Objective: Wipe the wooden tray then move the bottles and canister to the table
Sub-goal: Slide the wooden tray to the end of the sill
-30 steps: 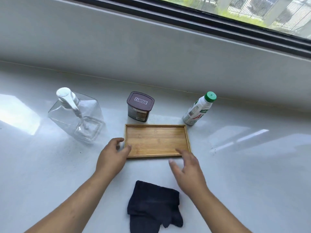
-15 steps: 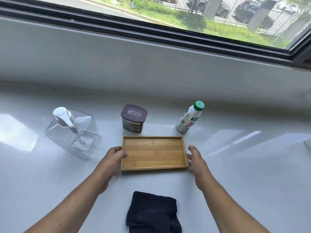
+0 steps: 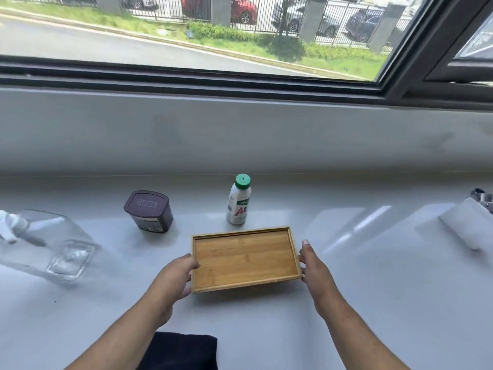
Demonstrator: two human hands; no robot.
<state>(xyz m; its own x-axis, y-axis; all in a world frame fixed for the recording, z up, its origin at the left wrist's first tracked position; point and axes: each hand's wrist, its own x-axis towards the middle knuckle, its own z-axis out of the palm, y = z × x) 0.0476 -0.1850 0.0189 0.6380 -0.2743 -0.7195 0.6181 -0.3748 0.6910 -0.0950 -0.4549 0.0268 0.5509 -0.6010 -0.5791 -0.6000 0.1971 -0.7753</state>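
Note:
The empty wooden tray point(image 3: 244, 259) is held between both hands, slightly tilted and casting a shadow below its near edge. My left hand point(image 3: 173, 279) grips its left end and my right hand point(image 3: 313, 268) grips its right end. Behind the tray stands a white bottle with a green cap point(image 3: 238, 204). A dark-lidded canister point(image 3: 148, 210) sits further left. A clear square pump bottle point(image 3: 50, 247) stands at the far left. A dark cloth point(image 3: 184, 351) lies at the near edge between my forearms.
All of this rests on a white glossy counter point(image 3: 373, 303) below a grey sill wall and a window. A white paper-like object with a metal piece point(image 3: 469, 225) lies at the far right.
Both hands closed on the tray's ends and it has come slightly off the counter and shifted right. The view swung up and right, so the pump bottle now sits at the left edge.

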